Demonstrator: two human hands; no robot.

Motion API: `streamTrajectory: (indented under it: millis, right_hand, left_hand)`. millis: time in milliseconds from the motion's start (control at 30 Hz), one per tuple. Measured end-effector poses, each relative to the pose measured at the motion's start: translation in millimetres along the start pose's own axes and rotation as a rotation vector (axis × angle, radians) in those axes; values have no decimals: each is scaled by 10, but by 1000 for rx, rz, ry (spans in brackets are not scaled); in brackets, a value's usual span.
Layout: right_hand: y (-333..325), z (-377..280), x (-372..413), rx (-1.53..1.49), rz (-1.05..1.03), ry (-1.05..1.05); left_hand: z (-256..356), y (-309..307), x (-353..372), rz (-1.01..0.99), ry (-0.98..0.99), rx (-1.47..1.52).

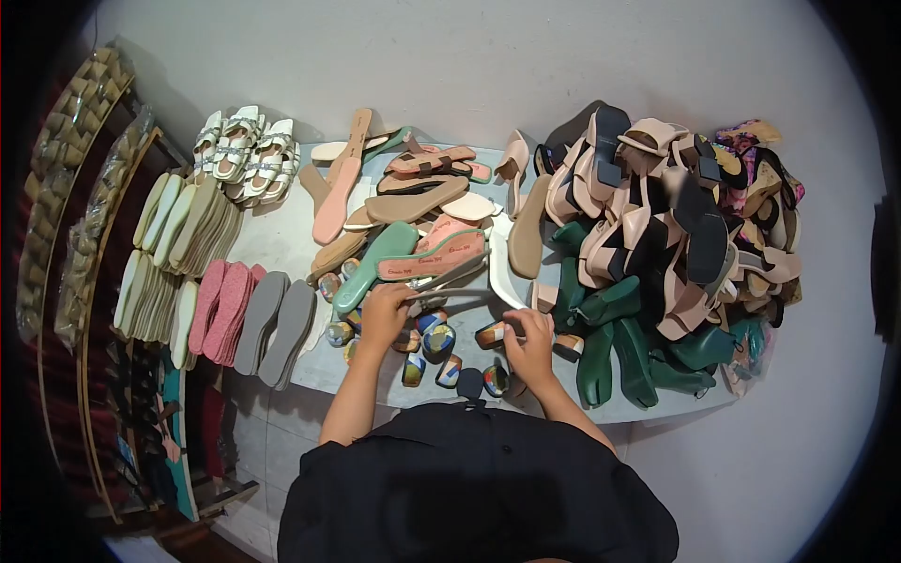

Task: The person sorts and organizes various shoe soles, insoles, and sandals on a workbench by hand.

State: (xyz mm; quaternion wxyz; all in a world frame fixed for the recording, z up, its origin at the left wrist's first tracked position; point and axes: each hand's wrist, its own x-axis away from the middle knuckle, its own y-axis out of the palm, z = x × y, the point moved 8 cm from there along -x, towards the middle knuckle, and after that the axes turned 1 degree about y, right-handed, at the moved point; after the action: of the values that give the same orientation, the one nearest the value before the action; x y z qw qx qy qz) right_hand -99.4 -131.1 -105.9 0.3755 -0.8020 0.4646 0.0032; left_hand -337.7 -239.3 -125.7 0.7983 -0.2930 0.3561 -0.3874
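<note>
My left hand [385,319] is closed around the near end of a thin grey V-shaped piece [460,273], whose two long arms point right over the table. Behind that hand lie a green insole [385,256] and a pink printed insole [436,253]. My right hand [530,345] has its fingers curled at a multicoloured patterned shoe heel [489,335], with the fingertips against its right end. A curved white sole piece [505,272] ends just beyond my right fingers. Between my hands several patterned heels [437,339] lie scattered near the table's front edge.
Beige and black heeled sandals [619,216] are heaped at the right, with green shoes [596,361] in front. Pink insoles [218,310], grey insoles [282,324] and white sandals [249,155] line the left side. A rack [103,272] stands farther left, and a wall [469,66] behind.
</note>
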Motion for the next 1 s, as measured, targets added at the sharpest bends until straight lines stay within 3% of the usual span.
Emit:
streamTrajectory:
  millis: [67, 167, 200, 300, 433, 567, 700, 733, 833, 867, 967, 1000]
  right_hand:
    - [36, -134, 85, 0, -31, -35]
    - [292, -161, 155, -433, -153, 252]
    - [367, -175, 168, -413, -160, 236]
    - [391, -444, 92, -356, 30, 146]
    - [314, -661, 59, 273, 284, -296]
    - [123, -578, 10, 436, 336, -433]
    - [162, -889, -147, 416, 31, -506]
    - [146, -1021, -156, 387, 80, -501]
    - [378, -1064, -84, 392, -3, -450]
    - [478, -1129, -58, 394, -24, -472]
    - [863, -1402, -5, 353, -151, -460]
    - [1003, -1517, 7, 333, -173, -461]
  left_hand:
    - [354, -293, 97, 156, 174, -58]
    - [634, -605, 405, 348, 273, -57]
    - [699, -699, 526, 410, 279, -39]
    - [734, -845, 815, 462, 272, 17]
    - [611, -734, 1002, 382, 82, 333]
    - [641, -768, 921, 183, 166, 341]
    - [521, -843, 841, 31, 168, 531]
    - [427, -780, 874, -115, 154, 576]
    - [134, -569, 970, -459, -22, 1387]
    - [52, -443, 1089, -628, -176, 1622]
    - [-282, -495, 1212, -848, -331, 1071]
    - [-345, -561, 1228, -806, -284, 979]
